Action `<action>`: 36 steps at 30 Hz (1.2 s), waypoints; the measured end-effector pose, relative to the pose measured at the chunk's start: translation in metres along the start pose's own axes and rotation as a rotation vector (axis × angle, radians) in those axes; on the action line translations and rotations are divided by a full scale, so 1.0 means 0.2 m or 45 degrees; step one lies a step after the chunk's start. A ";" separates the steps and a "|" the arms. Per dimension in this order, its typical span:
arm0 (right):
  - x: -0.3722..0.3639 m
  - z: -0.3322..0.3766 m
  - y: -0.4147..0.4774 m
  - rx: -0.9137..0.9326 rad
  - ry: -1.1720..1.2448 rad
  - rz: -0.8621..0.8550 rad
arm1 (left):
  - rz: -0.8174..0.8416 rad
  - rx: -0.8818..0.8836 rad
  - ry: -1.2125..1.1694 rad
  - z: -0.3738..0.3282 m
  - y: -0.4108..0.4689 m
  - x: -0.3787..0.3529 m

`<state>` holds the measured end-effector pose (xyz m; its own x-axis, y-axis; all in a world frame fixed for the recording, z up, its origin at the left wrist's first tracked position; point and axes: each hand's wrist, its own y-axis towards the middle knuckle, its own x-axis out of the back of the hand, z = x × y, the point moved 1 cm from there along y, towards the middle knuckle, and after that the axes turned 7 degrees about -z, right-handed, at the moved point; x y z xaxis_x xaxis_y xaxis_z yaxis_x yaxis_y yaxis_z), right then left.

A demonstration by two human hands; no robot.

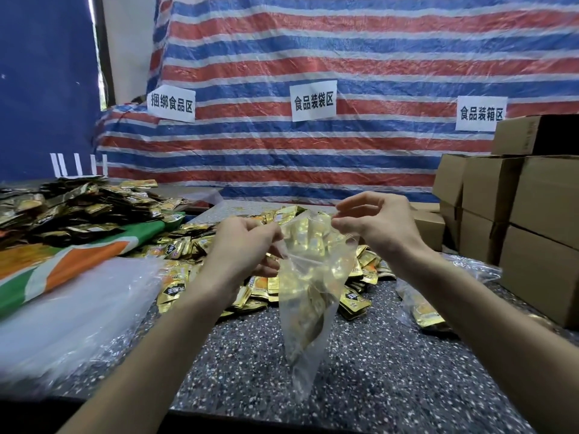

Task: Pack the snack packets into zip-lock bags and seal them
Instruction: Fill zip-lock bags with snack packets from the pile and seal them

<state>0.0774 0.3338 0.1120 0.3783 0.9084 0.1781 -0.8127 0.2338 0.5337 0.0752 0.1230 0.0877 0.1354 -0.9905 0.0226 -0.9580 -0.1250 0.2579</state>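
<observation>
Dark packets: a heap of dark and gold packets at the far left corner of the tabletop; print unreadable.
Empty bags: a stack of clear film along the left edge, beside a green, orange and white sheet.
Left sign: paper on the striped tarp behind, reading 捆绑食品区.
Snack packets: a loose gold heap in the middle of the tabletop; each has a black patch with white characters too small to read.
Left grip: fingers and thumb pinched on the left end of the bag's mouth.
Zip-lock bag: hangs in the air above the near middle of the tabletop, held by its mouth, with gold packets showing through its lower half.
Handling: likely light, with thin, soft, slippery film; the load should sag to the bottom and swing. The stiffer zip strip at the mouth looks like the best place to hold.
Middle sign: 食品装袋区.
Right grip: fingertips pinched on the right end of the mouth.
Filled bag: a clear bag of gold packets lying toward the right edge; cannot tell whether it is sealed.
Right sign: 食品装箱区.
Cardboard boxes: plain brown, stacked at the right edge; no legible print.
</observation>
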 end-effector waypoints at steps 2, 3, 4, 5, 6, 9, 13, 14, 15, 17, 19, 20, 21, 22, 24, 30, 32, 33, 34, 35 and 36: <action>0.00 -0.02 0.01 -0.017 0.043 -0.033 | -0.072 -0.096 0.085 0.01 0.01 0.00; -0.01 -0.04 0.01 -0.042 0.074 -0.033 | -0.084 -0.114 0.091 0.01 0.01 0.00; -0.01 -0.07 0.01 -0.072 0.116 -0.037 | -0.083 -0.116 0.081 0.01 0.01 0.00; -0.01 -0.10 0.01 -0.107 0.161 -0.050 | -0.080 -0.110 0.067 0.01 0.01 0.00; -0.01 -0.15 0.02 -0.138 0.177 -0.077 | -0.083 -0.103 0.053 0.01 0.01 0.00; -0.02 -0.35 0.02 -0.207 -0.095 -0.065 | -0.073 -0.099 -0.004 0.02 0.00 -0.01; -0.04 -0.70 -0.06 -0.387 -0.742 0.395 | 0.024 -0.077 -0.111 0.03 -0.03 -0.02; -0.05 -0.75 -0.09 -0.406 -0.856 0.456 | 0.039 -0.075 -0.128 0.04 -0.03 -0.02; -0.06 -0.80 -0.12 -0.406 -0.931 0.471 | 0.050 -0.075 -0.137 0.04 -0.03 -0.02; -0.08 -0.86 -0.14 -0.406 -0.952 0.397 | 0.065 -0.085 -0.139 0.04 -0.04 -0.02; -0.09 -0.88 -0.14 -0.472 -0.847 0.254 | 0.075 -0.094 -0.139 0.04 -0.04 -0.01; -0.09 -0.88 -0.13 -0.512 -0.801 0.198 | 0.077 -0.096 -0.136 0.04 -0.04 -0.01; -0.09 -0.88 -0.13 -0.537 -0.770 0.161 | 0.079 -0.095 -0.131 0.04 -0.04 0.00; -0.09 -0.87 -0.12 -0.540 -0.746 0.140 | 0.082 -0.091 -0.128 0.04 -0.05 0.00; -0.08 -0.86 -0.10 -0.483 -0.694 0.101 | 0.088 -0.083 -0.137 0.04 -0.05 0.01; 0.02 -0.80 -0.09 -0.380 -0.488 -0.183 | 0.080 -0.076 -0.153 0.05 -0.06 0.02; 0.05 -0.79 -0.08 -0.461 -0.368 -0.268 | 0.080 -0.077 -0.152 0.05 -0.06 0.02; 0.07 -0.78 -0.07 -0.518 -0.312 -0.316 | 0.077 -0.077 -0.148 0.05 -0.06 0.02; 0.10 -0.78 -0.06 -0.589 -0.265 -0.373 | 0.070 -0.075 -0.144 0.05 -0.06 0.02; 0.12 -0.78 -0.06 -0.675 -0.207 -0.433 | 0.063 -0.072 -0.140 0.05 -0.06 0.02; 0.15 -0.77 -0.05 -0.764 -0.108 -0.483 | 0.057 -0.070 -0.136 0.05 -0.06 0.02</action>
<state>0.0286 0.4118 -0.0145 0.6965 0.7023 0.1473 -0.7128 0.7007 0.0294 0.0851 0.1194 0.0746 0.0621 -0.9958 -0.0669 -0.9469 -0.0800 0.3115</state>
